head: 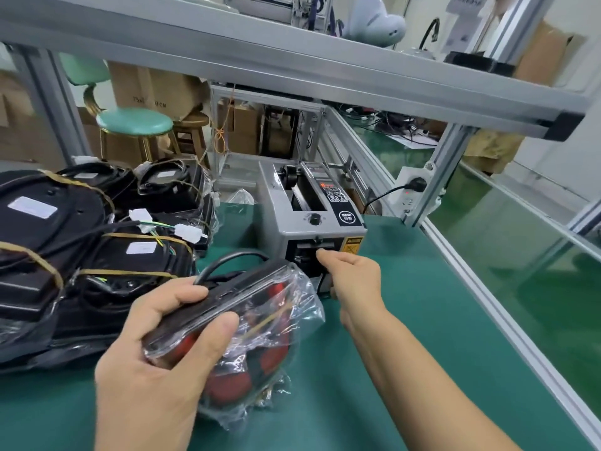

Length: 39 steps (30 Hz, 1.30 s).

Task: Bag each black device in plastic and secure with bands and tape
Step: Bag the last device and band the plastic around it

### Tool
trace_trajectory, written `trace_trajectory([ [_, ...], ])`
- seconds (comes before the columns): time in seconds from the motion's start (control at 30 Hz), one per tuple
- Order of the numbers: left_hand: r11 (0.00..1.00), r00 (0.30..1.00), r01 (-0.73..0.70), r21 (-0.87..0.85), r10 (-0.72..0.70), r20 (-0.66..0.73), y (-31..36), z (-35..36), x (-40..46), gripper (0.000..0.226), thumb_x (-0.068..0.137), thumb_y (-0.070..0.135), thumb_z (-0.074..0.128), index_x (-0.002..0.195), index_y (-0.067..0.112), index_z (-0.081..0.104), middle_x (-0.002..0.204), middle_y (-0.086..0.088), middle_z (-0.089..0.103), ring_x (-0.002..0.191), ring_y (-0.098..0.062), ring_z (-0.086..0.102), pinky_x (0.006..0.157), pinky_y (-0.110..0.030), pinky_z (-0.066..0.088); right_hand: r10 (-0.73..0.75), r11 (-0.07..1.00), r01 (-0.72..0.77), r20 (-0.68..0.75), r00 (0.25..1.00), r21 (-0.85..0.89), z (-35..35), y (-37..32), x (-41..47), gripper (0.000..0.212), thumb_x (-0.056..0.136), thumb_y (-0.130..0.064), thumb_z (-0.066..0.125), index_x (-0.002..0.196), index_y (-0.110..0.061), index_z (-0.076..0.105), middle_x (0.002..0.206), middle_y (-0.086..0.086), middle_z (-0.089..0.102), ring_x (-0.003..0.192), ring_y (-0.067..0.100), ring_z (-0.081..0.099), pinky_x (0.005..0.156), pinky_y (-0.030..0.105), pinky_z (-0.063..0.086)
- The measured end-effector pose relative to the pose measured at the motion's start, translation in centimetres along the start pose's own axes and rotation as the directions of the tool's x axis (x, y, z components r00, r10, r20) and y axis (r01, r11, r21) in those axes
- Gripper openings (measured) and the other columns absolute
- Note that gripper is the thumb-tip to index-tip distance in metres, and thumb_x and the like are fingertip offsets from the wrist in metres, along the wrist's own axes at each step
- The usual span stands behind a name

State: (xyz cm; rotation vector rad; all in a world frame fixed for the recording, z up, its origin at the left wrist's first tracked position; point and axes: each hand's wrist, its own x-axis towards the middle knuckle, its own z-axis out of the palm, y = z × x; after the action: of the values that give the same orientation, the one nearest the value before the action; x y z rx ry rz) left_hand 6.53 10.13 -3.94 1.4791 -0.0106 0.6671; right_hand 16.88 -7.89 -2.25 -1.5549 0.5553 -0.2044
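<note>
Clear plastic already wraps the black device (227,323), one band round it, gripped in the left hand (156,362). At one o'clock the right hand (351,275) pinches at the tape dispenser (312,216) outlet; taping looks outstanding. Banded devices (97,249) piled at ten o'clock.

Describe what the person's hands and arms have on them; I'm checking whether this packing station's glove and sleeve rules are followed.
Both are bare. The left hand has no glove, ring or watch in view, and its wrist shows no cuff. The right hand is also ungloved, and the right forearm is uncovered right down to the frame's bottom edge, with no sleeve, band or marking visible. Anything worn above that is out of view.
</note>
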Motion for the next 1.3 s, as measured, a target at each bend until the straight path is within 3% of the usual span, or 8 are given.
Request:
trace_trajectory([
  [0.2, 0.997, 0.998, 0.037, -0.066, -0.040, -0.044, 0.9, 1.1, -0.3, 0.041, 0.052, 0.025, 0.090, 0.086, 0.035, 0.070, 0.104, 0.010, 0.070, 0.084, 0.000, 0.068, 0.073, -0.008, 0.051, 0.094, 0.992, -0.089, -0.054, 0.994, 0.095, 0.7, -0.2, 0.4, 0.008, 0.079, -0.009, 0.076, 0.075, -0.009, 0.069, 0.055, -0.003, 0.051, 0.050, 0.010, 0.040, 0.053, 0.023, 0.037],
  [0.37, 0.991, 0.995, 0.097, -0.095, -0.100, -0.029, 1.3, 1.8, -0.3, 0.034, 0.057, 0.030, 0.082, 0.088, 0.032, 0.069, 0.106, 0.007, 0.069, 0.087, -0.004, 0.068, 0.074, -0.012, 0.053, 0.175, 0.981, -0.171, -0.043, 0.984, 0.091, 0.7, -0.3, 0.3, 0.018, 0.082, -0.010, 0.069, 0.071, -0.009, 0.055, 0.065, 0.008, 0.049, 0.060, 0.020, 0.041, 0.061, 0.032, 0.037],
  [0.53, 0.993, 0.997, -0.043, 0.111, 0.049, -0.056, 1.7, 3.1, 0.1, 0.039, 0.065, 0.017, 0.087, 0.089, 0.034, 0.061, 0.109, 0.015, 0.060, 0.104, 0.000, 0.058, 0.085, -0.007, 0.043, 0.025, 0.977, -0.081, 0.273, 0.962, 0.196, -3.5, -4.1, -3.1, 0.023, 0.090, -0.016, 0.061, 0.070, -0.022, 0.051, 0.057, -0.007, 0.040, 0.051, 0.007, 0.032, 0.052, 0.021, 0.025],
  [0.6, 0.987, 0.996, -0.069, 0.148, 0.077, -0.048, 1.7, 3.4, -0.2, 0.038, 0.067, 0.019, 0.083, 0.090, 0.036, 0.059, 0.111, 0.016, 0.058, 0.107, -0.001, 0.056, 0.086, -0.006, 0.041, -0.110, 0.993, 0.077, 0.459, 0.881, 0.091, -4.6, -6.4, -5.9, 0.017, 0.080, -0.029, 0.068, 0.065, -0.022, 0.063, 0.064, -0.010, 0.055, 0.062, 0.006, 0.046, 0.065, 0.024, 0.032],
  [0.7, 0.975, 0.991, -0.131, 0.177, 0.132, 0.003, 1.9, 3.8, -0.6, 0.036, 0.065, 0.019, 0.073, 0.095, 0.031, 0.057, 0.114, 0.010, 0.055, 0.110, -0.002, 0.054, 0.088, -0.005, 0.038, -0.115, 0.983, 0.181, 0.665, 0.738, -0.031, -4.1, -7.7, -8.5, 0.023, 0.065, -0.034, 0.071, 0.081, -0.019, 0.079, 0.093, -0.012, 0.072, 0.082, -0.005, 0.062, 0.080, 0.024, 0.034],
  [0.8, 0.961, 0.988, -0.156, 0.226, 0.150, 0.045, 2.0, 4.1, -0.6, 0.035, 0.067, 0.021, 0.071, 0.097, 0.031, 0.056, 0.115, 0.012, 0.053, 0.113, -0.008, 0.053, 0.094, -0.015, 0.039, -0.090, 0.970, 0.215, 0.655, 0.751, -0.114, -2.8, -7.4, -8.9, 0.009, 0.076, -0.022, 0.072, 0.069, -0.021, 0.078, 0.117, -0.020, 0.063, 0.094, -0.023, 0.053, 0.078, 0.015, 0.031],
  [0.97, 0.939, 0.977, -0.209, 0.275, 0.209, 0.031, 1.9, 3.8, -0.6, 0.033, 0.067, 0.023, 0.074, 0.096, 0.025, 0.060, 0.109, 0.006, 0.052, 0.107, -0.013, 0.054, 0.092, -0.013, 0.039, -0.092, 0.954, 0.248, 0.625, 0.775, -0.167, -2.3, -7.3, -8.2, 0.017, 0.080, -0.019, 0.072, 0.063, -0.020, 0.074, 0.130, -0.015, 0.054, 0.115, -0.023, 0.038, 0.078, 0.012, 0.028],
  [1.3, 0.956, 0.973, -0.230, 0.184, 0.223, 0.060, 1.9, 3.5, -0.1, 0.031, 0.070, 0.035, 0.065, 0.100, 0.034, 0.057, 0.107, 0.000, 0.050, 0.104, -0.010, 0.053, 0.087, -0.008, 0.038, 0.050, 0.940, 0.188, 0.663, 0.747, -0.283, -1.8, -7.7, -7.6, 0.015, 0.081, -0.015, 0.071, 0.068, -0.020, 0.076, 0.131, -0.010, 0.057, 0.108, -0.013, 0.048, 0.077, 0.014, 0.031],
])
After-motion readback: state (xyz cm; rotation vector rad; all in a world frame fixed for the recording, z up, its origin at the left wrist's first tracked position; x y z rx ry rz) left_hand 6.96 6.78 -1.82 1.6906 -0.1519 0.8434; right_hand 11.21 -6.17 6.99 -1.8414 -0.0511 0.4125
